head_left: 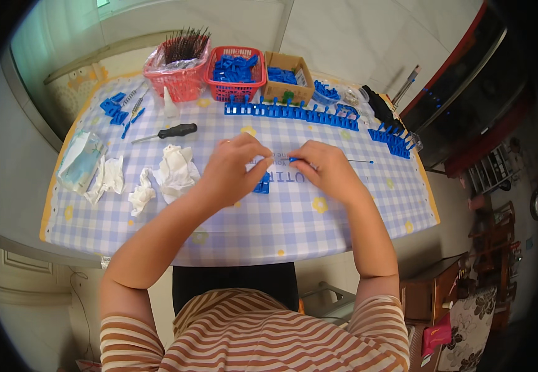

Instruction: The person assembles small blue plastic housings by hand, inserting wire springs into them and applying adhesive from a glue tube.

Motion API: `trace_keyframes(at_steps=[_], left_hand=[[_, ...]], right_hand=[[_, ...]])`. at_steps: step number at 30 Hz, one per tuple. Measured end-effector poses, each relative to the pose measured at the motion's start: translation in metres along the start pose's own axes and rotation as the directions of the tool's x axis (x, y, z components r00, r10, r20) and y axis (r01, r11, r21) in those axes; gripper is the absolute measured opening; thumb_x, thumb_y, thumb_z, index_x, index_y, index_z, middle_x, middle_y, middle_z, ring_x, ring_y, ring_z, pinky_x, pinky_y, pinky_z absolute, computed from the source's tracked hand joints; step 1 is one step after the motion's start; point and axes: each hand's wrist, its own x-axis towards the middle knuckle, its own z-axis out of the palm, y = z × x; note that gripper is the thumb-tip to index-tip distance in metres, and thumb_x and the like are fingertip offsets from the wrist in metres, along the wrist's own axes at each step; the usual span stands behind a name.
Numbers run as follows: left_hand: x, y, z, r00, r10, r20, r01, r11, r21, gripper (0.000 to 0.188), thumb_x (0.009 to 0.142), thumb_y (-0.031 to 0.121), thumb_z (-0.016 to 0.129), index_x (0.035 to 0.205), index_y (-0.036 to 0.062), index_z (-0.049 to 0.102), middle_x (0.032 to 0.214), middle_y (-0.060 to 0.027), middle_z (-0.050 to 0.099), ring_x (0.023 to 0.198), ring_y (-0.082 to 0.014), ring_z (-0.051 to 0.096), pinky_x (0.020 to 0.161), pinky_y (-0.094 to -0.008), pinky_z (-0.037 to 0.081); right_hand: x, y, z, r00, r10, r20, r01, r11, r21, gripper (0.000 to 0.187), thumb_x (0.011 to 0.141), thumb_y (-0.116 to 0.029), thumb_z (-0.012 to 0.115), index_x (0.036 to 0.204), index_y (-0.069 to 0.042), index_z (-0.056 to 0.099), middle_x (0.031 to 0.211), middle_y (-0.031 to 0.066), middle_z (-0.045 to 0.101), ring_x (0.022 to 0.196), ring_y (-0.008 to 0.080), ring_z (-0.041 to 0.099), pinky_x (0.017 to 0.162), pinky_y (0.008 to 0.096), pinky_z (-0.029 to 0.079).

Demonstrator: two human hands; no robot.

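Observation:
Both hands meet over the middle of the checked tablecloth. My right hand [326,168] pinches a thin dark rod [359,162] with a blue tip at its far right end. A small blue piece [292,159] shows at its fingertips on the left. My left hand [236,168] is closed in a pinch facing it, fingertips a short gap away; what it holds is too small to name. Beneath its fingers lies a blue plastic part [261,184] on the cloth, partly covered by the hand.
Along the back stand a red basket of dark rods [179,71], a red basket of blue parts [236,74] and a cardboard box [289,77]. A row of blue parts [290,113] runs before them. Left lie a screwdriver [177,131], a white bottle [169,104] and crumpled tissues [176,170].

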Motion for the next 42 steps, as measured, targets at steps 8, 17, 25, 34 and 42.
trace_keyframes(at_steps=[8,17,25,34,42], left_hand=[[0.002,-0.013,-0.028,0.983,-0.165,-0.081,0.161,0.986,-0.051,0.013,0.081,0.010,0.068,0.091,0.0014,0.067,0.088,-0.0104,0.064,0.074,-0.0216,0.062,0.066,-0.0305,0.050],[0.000,-0.019,-0.035,0.989,-0.132,-0.063,0.131,0.991,-0.012,0.008,0.081,0.009,0.068,0.086,0.0023,0.068,0.085,-0.0108,0.064,0.074,-0.0237,0.062,0.063,-0.0318,0.050],[-0.001,-0.021,-0.035,0.988,-0.152,-0.042,0.152,0.988,0.005,0.008,0.080,0.008,0.068,0.085,0.0024,0.067,0.083,-0.0112,0.063,0.075,-0.0246,0.062,0.063,-0.0327,0.051],[-0.003,-0.020,-0.033,0.993,-0.111,-0.048,0.111,0.994,-0.007,0.009,0.079,0.009,0.068,0.086,0.0026,0.068,0.082,-0.0117,0.063,0.071,-0.0254,0.063,0.063,-0.0329,0.051],[-0.004,-0.018,-0.031,0.996,-0.080,0.036,0.082,0.995,-0.051,0.014,0.080,0.006,0.068,0.094,0.0029,0.067,0.088,-0.0103,0.064,0.069,-0.0191,0.062,0.061,-0.0296,0.048]], right_hand=[[-0.013,0.041,0.028,0.971,0.180,0.158,-0.190,0.980,0.052,0.017,0.078,-0.008,0.070,0.094,-0.002,0.069,0.087,0.0101,0.063,0.079,0.0272,0.062,0.071,0.0333,0.051],[-0.014,0.033,0.031,0.970,0.179,0.166,-0.172,0.984,-0.056,0.020,0.077,-0.009,0.070,0.095,-0.003,0.071,0.092,0.0092,0.061,0.091,0.0266,0.058,0.078,0.0340,0.049],[-0.013,0.022,0.023,0.971,0.195,0.138,-0.190,0.981,-0.050,0.029,0.076,-0.009,0.072,0.103,0.000,0.067,0.098,0.0106,0.061,0.093,0.0258,0.058,0.078,0.0333,0.049],[0.004,-0.016,0.021,0.948,0.182,0.261,-0.231,0.958,0.172,0.025,0.079,-0.010,0.071,0.102,-0.002,0.066,0.091,0.0100,0.062,0.078,0.0234,0.059,0.070,0.0302,0.049],[0.014,-0.017,0.038,0.915,0.259,0.311,-0.327,0.925,0.193,0.018,0.080,-0.008,0.069,0.097,-0.003,0.068,0.078,0.0068,0.060,0.066,0.0142,0.055,0.061,0.0271,0.046]])
